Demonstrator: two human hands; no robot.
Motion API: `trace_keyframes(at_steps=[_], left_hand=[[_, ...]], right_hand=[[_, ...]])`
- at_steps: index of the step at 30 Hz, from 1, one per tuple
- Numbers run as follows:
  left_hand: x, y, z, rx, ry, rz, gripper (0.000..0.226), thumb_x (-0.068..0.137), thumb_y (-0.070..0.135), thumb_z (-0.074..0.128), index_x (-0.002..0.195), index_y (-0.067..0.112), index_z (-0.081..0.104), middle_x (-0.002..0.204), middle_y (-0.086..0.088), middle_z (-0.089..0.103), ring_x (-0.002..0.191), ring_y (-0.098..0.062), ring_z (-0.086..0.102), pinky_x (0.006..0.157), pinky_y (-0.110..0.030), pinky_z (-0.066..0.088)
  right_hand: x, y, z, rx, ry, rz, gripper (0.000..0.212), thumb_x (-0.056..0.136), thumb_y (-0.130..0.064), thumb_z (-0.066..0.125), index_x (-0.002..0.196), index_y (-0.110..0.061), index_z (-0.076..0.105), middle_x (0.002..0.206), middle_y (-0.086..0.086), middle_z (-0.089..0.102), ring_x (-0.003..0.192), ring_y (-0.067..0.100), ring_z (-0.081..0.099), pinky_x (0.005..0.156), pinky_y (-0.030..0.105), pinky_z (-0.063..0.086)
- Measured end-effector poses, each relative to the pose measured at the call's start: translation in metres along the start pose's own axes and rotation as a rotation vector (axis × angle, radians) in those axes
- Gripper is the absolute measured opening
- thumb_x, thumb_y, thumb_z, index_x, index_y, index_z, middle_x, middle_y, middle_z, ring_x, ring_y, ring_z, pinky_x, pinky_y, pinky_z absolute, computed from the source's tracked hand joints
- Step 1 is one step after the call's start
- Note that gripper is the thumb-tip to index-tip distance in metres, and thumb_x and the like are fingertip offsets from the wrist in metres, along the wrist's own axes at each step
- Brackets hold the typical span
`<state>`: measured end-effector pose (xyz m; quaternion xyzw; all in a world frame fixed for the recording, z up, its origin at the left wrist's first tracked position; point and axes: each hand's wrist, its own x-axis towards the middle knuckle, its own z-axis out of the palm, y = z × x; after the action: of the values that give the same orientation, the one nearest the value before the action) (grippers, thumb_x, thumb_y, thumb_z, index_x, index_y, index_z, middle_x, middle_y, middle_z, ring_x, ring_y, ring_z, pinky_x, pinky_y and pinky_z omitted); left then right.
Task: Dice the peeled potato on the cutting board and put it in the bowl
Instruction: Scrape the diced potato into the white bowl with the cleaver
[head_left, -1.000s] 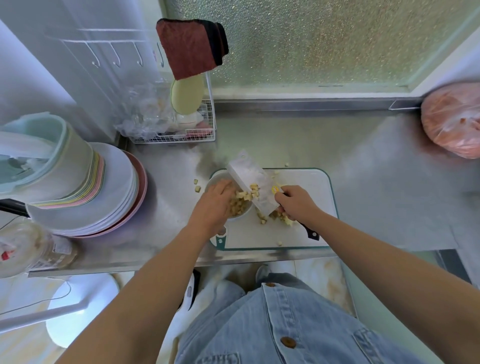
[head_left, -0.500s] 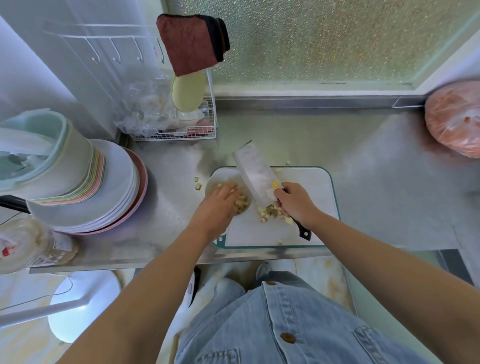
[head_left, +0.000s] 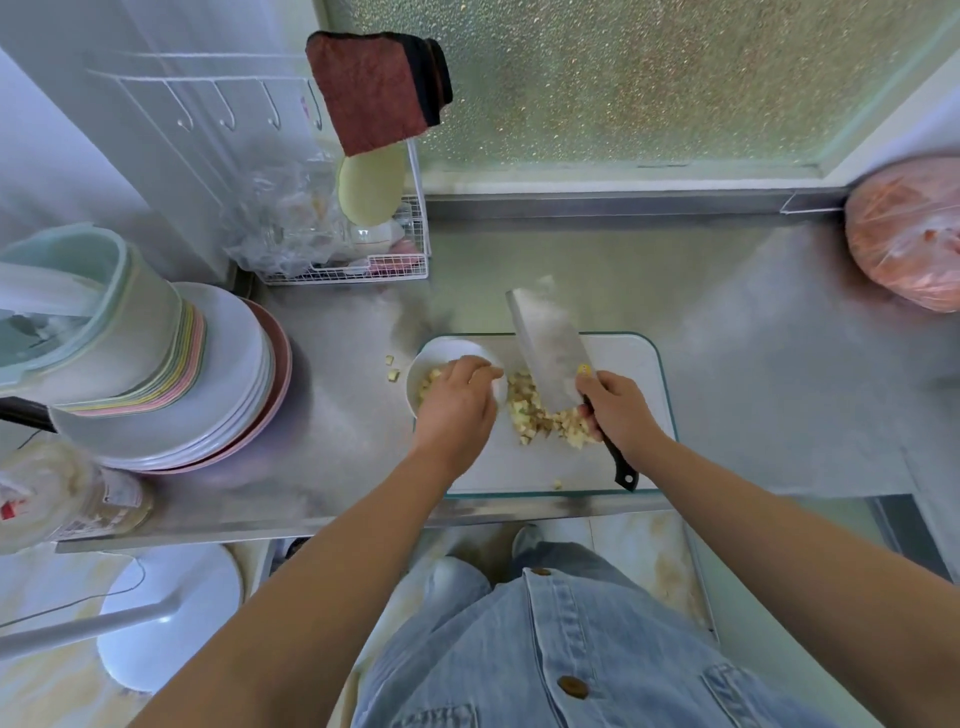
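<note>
Taking 12 o'clock as the frosted window (head_left: 649, 78), the white cutting board (head_left: 636, 457) lies on the steel counter (head_left: 753, 374), close to its 6 o'clock edge. The small white bowl (head_left: 418, 382) sits on the board's 9 o'clock end. The left hand (head_left: 457, 408) lies over the bowl's mouth with fingers loosely bent and hides most of it. I cannot tell whether it holds anything underneath. A few potato dice (head_left: 430, 378) show inside the bowl at its 9 o'clock side.

The main pile of diced potato (head_left: 537, 418) rests on the board just at 3 o'clock of the bowl, between the two hands. The right hand (head_left: 621, 410) grips the cleaver (head_left: 550, 358) where the black handle meets the blade. The blade points toward 11 o'clock, past the board's far edge, and covers the pile's 1 o'clock side. One loose cube (head_left: 558, 484) lies near the board's 6 o'clock rim, and two stray cubes (head_left: 392, 368) lie on the counter at 9 o'clock of the bowl.

At 9 o'clock of the board stands a stack of plates (head_left: 228, 395) with pastel tubs (head_left: 119, 338) nested on top. At 11 o'clock is a wire basket (head_left: 395, 265) with crumpled plastic in it and a dark red cloth (head_left: 374, 88) hanging above it. A pink plastic bag (head_left: 909, 234) sits at 2 o'clock, well apart. A plastic jar (head_left: 67, 493) lies at 8 o'clock.
</note>
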<state>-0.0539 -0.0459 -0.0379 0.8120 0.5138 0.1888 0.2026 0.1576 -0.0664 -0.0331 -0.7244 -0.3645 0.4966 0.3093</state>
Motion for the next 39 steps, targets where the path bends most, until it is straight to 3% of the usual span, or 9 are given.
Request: trace_keyframes(at_steps=[4, 7, 11, 16, 19, 26, 31, 34, 39], left_hand=[[0.007, 0.038, 0.023, -0.128, -0.056, 0.132, 0.034, 0.089, 0.002, 0.046, 0.120, 0.005, 0.061, 0.122, -0.011, 0.058, 0.112, -0.028, 0.053, 0.094, -0.039, 0.048], [0.005, 0.045, 0.046, -0.131, -0.130, 0.153, 0.044, 0.088, 0.000, 0.044, 0.131, 0.003, 0.054, 0.135, -0.015, 0.050, 0.124, -0.033, 0.047, 0.104, -0.043, 0.042], [0.003, 0.047, 0.072, -0.064, -0.215, 0.028, 0.055, 0.098, 0.008, 0.040, 0.150, 0.002, 0.024, 0.158, -0.016, 0.018, 0.147, -0.032, 0.013, 0.120, -0.044, 0.016], [0.004, 0.046, 0.086, -0.123, -0.217, -0.205, 0.062, 0.100, 0.017, 0.035, 0.153, 0.004, 0.006, 0.161, -0.015, -0.003, 0.148, -0.028, -0.002, 0.119, -0.037, 0.005], [0.007, 0.048, 0.093, -0.134, -0.253, -0.286, 0.063, 0.101, 0.017, 0.034, 0.153, 0.001, 0.001, 0.160, -0.020, -0.007, 0.148, -0.032, -0.005, 0.120, -0.041, 0.004], [0.010, 0.047, 0.105, -0.173, -0.267, -0.374, 0.065, 0.100, 0.014, 0.035, 0.150, -0.005, -0.001, 0.158, -0.026, -0.006, 0.147, -0.036, -0.008, 0.120, -0.049, 0.005], [0.009, 0.046, 0.107, -0.225, -0.283, -0.362, 0.065, 0.103, 0.020, 0.031, 0.151, -0.003, -0.006, 0.159, -0.019, -0.012, 0.148, -0.028, -0.014, 0.121, -0.041, 0.000], [0.010, 0.045, 0.107, -0.226, -0.291, -0.347, 0.065, 0.104, 0.022, 0.030, 0.150, -0.003, -0.007, 0.159, -0.018, -0.014, 0.147, -0.027, -0.016, 0.121, -0.039, -0.003], [0.010, 0.043, 0.103, -0.261, -0.287, -0.364, 0.064, 0.104, 0.027, 0.029, 0.152, 0.002, -0.005, 0.161, -0.012, -0.012, 0.148, -0.020, -0.012, 0.122, -0.036, 0.000]], right_hand=[[-0.010, 0.028, -0.033, 0.022, 0.145, 0.047, 0.038, 0.098, -0.034, 0.048, 0.067, -0.012, 0.045, 0.056, 0.004, 0.049, 0.045, 0.016, 0.038, 0.044, 0.028, 0.035], [-0.019, 0.051, -0.055, 0.010, 0.215, 0.110, 0.034, 0.097, -0.033, 0.048, 0.073, -0.009, 0.046, 0.059, 0.005, 0.051, 0.046, 0.015, 0.040, 0.045, 0.027, 0.036], [-0.029, 0.087, -0.071, -0.074, 0.296, 0.130, 0.035, 0.098, -0.033, 0.046, 0.072, -0.010, 0.043, 0.060, 0.008, 0.048, 0.048, 0.014, 0.044, 0.052, 0.029, 0.035], [-0.040, 0.125, -0.070, -0.233, 0.342, 0.134, 0.051, 0.098, -0.045, 0.037, 0.065, -0.007, 0.042, 0.060, 0.009, 0.049, 0.052, 0.021, 0.042, 0.054, 0.033, 0.035], [-0.043, 0.126, -0.058, -0.333, 0.307, 0.108, 0.051, 0.099, -0.039, 0.038, 0.071, 0.002, 0.048, 0.060, 0.011, 0.053, 0.056, 0.027, 0.047, 0.054, 0.034, 0.036], [-0.026, 0.107, -0.024, -0.388, 0.205, 0.089, 0.043, 0.099, -0.038, 0.041, 0.073, -0.006, 0.050, 0.067, 0.014, 0.064, 0.062, 0.030, 0.061, 0.061, 0.048, 0.054], [-0.016, 0.093, -0.007, -0.459, 0.103, 0.024, 0.039, 0.100, -0.037, 0.040, 0.072, -0.011, 0.047, 0.070, 0.014, 0.063, 0.067, 0.029, 0.058, 0.065, 0.037, 0.045], [-0.010, 0.088, 0.000, -0.480, 0.058, -0.009, 0.038, 0.099, -0.037, 0.041, 0.075, -0.010, 0.052, 0.071, 0.013, 0.065, 0.068, 0.028, 0.059, 0.070, 0.038, 0.046], [-0.007, 0.075, -0.009, -0.357, 0.004, -0.032, 0.044, 0.101, -0.032, 0.040, 0.061, -0.015, 0.047, 0.051, 0.000, 0.053, 0.048, 0.013, 0.049, 0.062, 0.033, 0.042]])
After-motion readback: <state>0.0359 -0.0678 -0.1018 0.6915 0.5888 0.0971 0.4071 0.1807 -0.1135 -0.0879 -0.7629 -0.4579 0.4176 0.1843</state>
